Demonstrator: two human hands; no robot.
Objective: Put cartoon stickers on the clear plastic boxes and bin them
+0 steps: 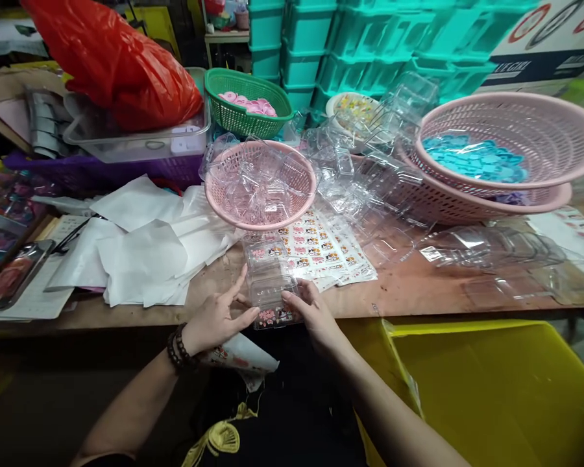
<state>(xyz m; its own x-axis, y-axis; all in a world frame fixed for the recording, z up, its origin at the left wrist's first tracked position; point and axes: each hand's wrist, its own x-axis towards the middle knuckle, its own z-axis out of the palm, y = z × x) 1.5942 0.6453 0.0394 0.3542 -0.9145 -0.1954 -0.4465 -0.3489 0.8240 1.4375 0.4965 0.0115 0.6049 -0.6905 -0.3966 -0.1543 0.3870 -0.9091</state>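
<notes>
Holding at lower centre of frame, over the table edge (409, 295) | yellow bin (506, 389) lower right | pink basket (260, 185) centre, clear shells inside | sticker sheet (321, 250) beside | clear clamshell box (272, 295) pinched between my left hand (219, 318) and right hand (314, 314), fingers closed on its sides.

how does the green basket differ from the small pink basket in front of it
The green basket sits farther back and holds flat pink pieces; the small pink basket stands nearer the table edge and holds clear plastic boxes. The green basket looks level, while the pink one tilts toward the camera. Both are round, perforated plastic baskets.
</notes>
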